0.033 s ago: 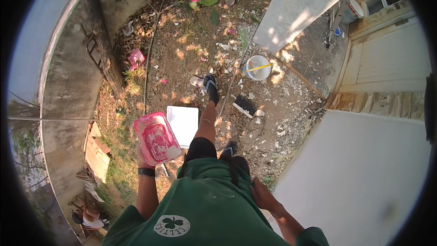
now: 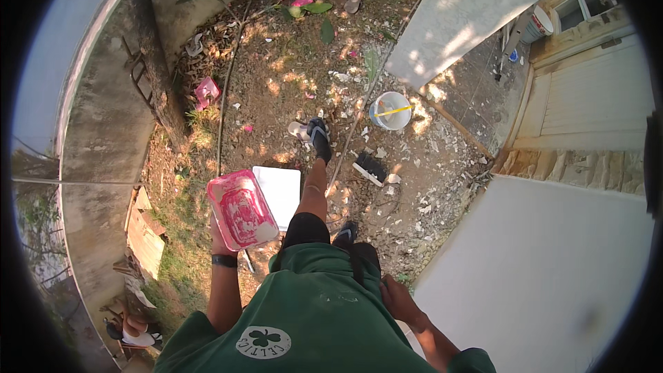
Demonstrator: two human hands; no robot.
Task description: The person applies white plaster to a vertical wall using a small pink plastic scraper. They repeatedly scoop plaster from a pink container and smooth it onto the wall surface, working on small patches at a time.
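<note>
Above littered dirt, left hand [image 2: 219,240] gripping pink-stained tray [image 2: 242,208], right hand [image 2: 395,298] loosely curled, empty, white bucket [image 2: 391,110] ahead

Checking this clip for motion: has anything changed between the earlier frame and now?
Nothing visibly changed. The left hand still holds the pink paint tray; the right hand stays empty at the hip; the white bucket and white board lie where they were.
</note>
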